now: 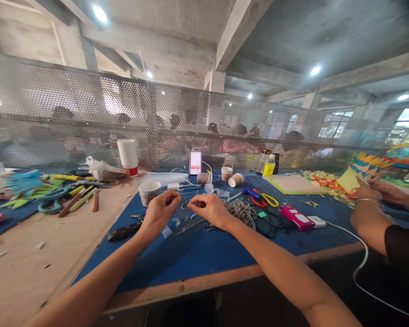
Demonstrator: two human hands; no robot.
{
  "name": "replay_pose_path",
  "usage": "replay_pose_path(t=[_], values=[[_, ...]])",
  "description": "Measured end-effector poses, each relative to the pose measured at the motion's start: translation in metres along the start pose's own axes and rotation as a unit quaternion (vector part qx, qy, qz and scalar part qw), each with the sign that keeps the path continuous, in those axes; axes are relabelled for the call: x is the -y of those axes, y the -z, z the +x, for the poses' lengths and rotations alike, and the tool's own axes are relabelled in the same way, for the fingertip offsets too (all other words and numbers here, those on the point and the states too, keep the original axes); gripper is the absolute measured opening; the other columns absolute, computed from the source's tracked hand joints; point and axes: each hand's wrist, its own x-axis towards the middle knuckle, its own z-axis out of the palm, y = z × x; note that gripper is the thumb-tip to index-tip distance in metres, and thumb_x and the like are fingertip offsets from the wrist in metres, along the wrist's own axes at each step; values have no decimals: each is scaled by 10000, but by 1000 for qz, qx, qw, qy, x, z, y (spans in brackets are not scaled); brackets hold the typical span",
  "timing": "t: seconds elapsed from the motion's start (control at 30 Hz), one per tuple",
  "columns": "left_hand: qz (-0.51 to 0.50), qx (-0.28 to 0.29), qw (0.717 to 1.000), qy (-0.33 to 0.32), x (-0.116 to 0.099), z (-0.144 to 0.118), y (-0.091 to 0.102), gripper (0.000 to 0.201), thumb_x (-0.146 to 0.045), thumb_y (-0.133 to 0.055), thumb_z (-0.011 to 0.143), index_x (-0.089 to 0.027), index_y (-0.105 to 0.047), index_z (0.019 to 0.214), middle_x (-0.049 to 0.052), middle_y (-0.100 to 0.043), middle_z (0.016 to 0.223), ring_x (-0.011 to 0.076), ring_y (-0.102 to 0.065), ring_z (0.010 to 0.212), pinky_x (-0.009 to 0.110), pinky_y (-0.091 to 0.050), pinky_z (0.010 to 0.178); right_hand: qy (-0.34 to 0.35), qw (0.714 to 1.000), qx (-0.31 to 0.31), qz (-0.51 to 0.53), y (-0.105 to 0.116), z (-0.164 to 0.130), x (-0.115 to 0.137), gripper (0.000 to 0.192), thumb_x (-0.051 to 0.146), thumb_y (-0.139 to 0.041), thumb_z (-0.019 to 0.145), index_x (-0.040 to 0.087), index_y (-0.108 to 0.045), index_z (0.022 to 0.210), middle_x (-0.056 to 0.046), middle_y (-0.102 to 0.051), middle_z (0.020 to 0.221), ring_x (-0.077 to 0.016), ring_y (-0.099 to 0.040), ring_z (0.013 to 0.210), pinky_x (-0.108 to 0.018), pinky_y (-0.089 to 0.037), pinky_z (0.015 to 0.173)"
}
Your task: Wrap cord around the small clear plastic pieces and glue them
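Note:
My left hand (162, 210) is closed in a pinch above the blue mat (204, 263). Facing it a short gap away, my right hand (211, 210) pinches with thumb and forefinger. A thin grey strand (184, 204) curves between the two sets of fingertips; whether it is cord or wire is too small to tell. Beside my right wrist lies a tangled heap of grey cord (242, 212). Thin dark rods (187, 227) rest on the mat below my hands. A paper cup (149, 192) stands behind my left hand, and a black-handled tool (124, 231) lies left of it.
Behind are a phone (195, 162), a spool (204, 178) and small cups (236, 180). To the right lie a blue glue gun (252, 191), scissors (270, 200) and a pink box (297, 218). Another person's hands (370, 193) work at far right. Scissors and tools (85, 197) lie left.

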Motion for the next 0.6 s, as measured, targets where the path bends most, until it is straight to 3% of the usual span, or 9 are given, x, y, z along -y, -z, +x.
replay_pose_path(t=[0.27, 0.5, 0.6], values=[[-47, -12, 998, 26, -4, 0, 0, 194, -371, -602, 805, -178, -610, 791, -50, -507, 516, 100, -428, 462, 204, -313, 450, -6, 995, -49, -92, -2, -3, 5, 214, 390, -562, 922, 255, -723, 958, 13, -660, 633, -124, -607, 613, -228, -379, 620], [-79, -26, 996, 28, -6, 0, -2, 199, -369, -591, 807, -170, -587, 797, -63, -476, 498, 93, -409, 453, 196, -310, 442, 70, 984, -95, -132, -10, -4, 2, 174, 317, -534, 949, 241, -690, 959, 3, -719, 874, -132, -642, 829, -222, -403, 741], [-81, -23, 996, 38, -3, 0, -3, 240, -399, -597, 794, -164, -607, 837, -64, -467, 505, 93, -399, 444, 194, -295, 421, 95, 981, -96, -141, -10, -3, 0, 164, 299, -550, 940, 221, -694, 929, -12, -717, 890, -148, -624, 873, -243, -399, 799]])
